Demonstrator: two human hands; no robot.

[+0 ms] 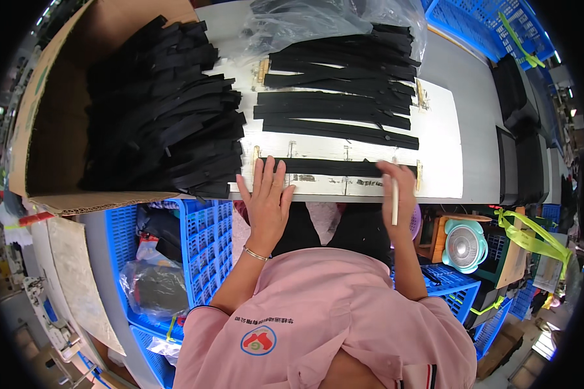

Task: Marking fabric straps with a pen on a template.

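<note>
A narrow black strip that looks like a zipper (331, 166) lies straight across a white board (444, 136) near the table's front edge. My left hand (266, 198) rests flat on its left end, fingers stretched out. At the strip's right end is my right hand (401, 188), slightly blurred, its fingers closed round a slim white pen-like stick (395, 204). The stick's tip is hidden by my fingers. Further back on the board, several similar black strips (334, 104) lie in rough rows, some with small pulls.
A large heap of black strips (169, 123) spills out of an open cardboard box (45, 123) at the left. Clear plastic bags (305, 23) lie at the back. Blue crates (207, 246) stand below the table edge, and a small turquoise fan (466, 246) is at the lower right.
</note>
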